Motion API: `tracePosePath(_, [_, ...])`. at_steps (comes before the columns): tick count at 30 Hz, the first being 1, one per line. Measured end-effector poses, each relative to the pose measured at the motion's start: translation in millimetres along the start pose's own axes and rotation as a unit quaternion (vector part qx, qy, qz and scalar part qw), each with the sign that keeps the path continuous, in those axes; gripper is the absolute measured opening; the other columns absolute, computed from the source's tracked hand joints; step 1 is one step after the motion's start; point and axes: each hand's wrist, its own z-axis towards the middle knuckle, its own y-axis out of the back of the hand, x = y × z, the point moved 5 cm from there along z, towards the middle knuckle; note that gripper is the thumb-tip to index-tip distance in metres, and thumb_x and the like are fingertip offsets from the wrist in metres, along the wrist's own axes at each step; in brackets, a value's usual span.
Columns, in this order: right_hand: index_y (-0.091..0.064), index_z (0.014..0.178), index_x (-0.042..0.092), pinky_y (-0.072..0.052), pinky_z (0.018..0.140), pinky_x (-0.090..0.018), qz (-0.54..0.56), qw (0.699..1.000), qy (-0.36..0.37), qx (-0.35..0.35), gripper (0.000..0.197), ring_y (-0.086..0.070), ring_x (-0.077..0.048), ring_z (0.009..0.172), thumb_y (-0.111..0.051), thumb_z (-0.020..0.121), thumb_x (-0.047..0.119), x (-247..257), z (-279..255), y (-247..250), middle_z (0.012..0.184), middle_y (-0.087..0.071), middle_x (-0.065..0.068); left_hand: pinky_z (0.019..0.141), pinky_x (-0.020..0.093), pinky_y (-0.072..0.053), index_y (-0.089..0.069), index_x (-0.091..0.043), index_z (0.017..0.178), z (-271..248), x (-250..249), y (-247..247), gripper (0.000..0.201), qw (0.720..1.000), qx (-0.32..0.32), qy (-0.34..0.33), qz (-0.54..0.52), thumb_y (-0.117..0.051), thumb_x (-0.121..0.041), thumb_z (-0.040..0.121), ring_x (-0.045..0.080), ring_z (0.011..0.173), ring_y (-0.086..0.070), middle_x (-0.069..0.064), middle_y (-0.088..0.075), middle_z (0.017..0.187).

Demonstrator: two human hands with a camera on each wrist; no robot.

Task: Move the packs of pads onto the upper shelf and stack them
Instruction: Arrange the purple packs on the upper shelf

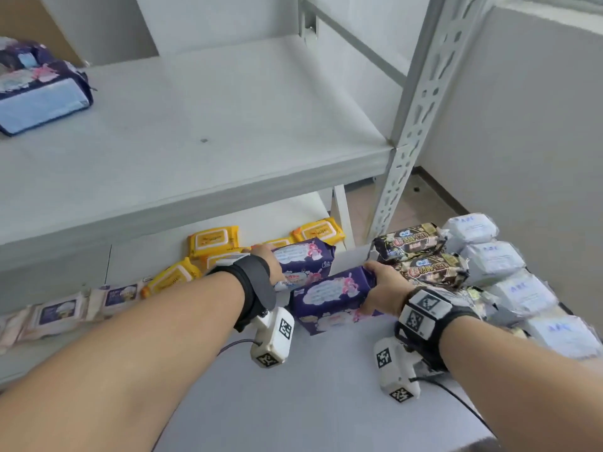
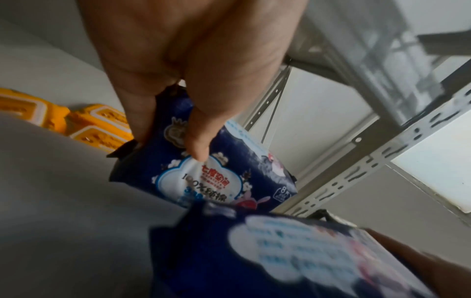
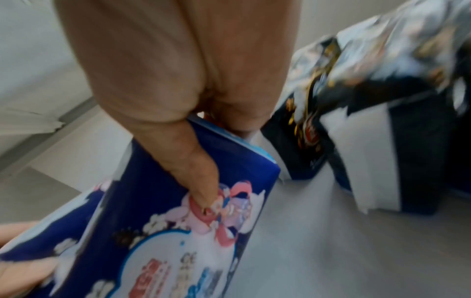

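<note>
Two purple pad packs (image 1: pixel 329 295) are gripped, one in each of the hands: left (image 1: pixel 269 261), right (image 1: pixel 383 285).

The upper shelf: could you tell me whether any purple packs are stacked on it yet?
Yes: purple packs lie stacked at the upper shelf's far left.

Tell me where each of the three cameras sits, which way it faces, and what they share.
Head: on the head, facing forward and down at the upper shelf; both forearms, left hand and right hand show.
Left wrist: along the left hand, whose thumb and fingers hold the far purple pack.
Right wrist: along the right hand, which holds the near purple pack beside the black packs.
Shared: both wrist views show the near purple pack.
</note>
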Motion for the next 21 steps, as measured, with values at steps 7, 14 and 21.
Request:
tracePosePath(7, [-0.049,0.122,0.014,-0.046,0.086,-0.028,-0.015,0.999,0.028,-0.012,0.068,-0.054,-0.017,0.099,-0.079,0.064,-0.007,-7.2,33.4,1.1,0.105,-0.057,0.001,0.105,0.029,-0.039,-0.041,-0.019,0.138,22.3,-32.1,-27.7,0.063,0.998,0.014,0.014,-0.06,-0.069,-0.029,0.082,0.024,0.123,-0.048,0.011,-0.044,0.139])
tracePosePath(14, [-0.046,0.125,0.017,-0.05,0.096,-0.036,-0.031,0.998,0.015,-0.049,0.055,-0.058,-0.023,0.107,-0.071,0.077,0.004,-14.8,40.3,1.5,0.118,-0.059,-0.007,0.101,0.028,-0.041,-0.038,-0.023,0.141,27.1,-49.9,-40.7,0.057,0.993,0.011,0.005,-0.116,-0.058,-0.013,0.089,0.026,0.122,-0.046,0.013,-0.038,0.139])
tracePosePath(21, [-0.038,0.138,0.023,-0.052,0.091,-0.034,-0.009,0.998,-0.02,-0.051,0.083,-0.056,-0.023,0.113,-0.075,0.069,-0.003,-15.5,31.0,4.3,0.128,-0.055,-0.005,0.097,0.026,-0.04,-0.032,-0.024,0.145,10.3,-46.1,-31.2,0.065,0.988,0.005,0.036,-0.149,-0.058,-0.013,0.087,0.025,0.125,-0.046,0.011,-0.028,0.146])
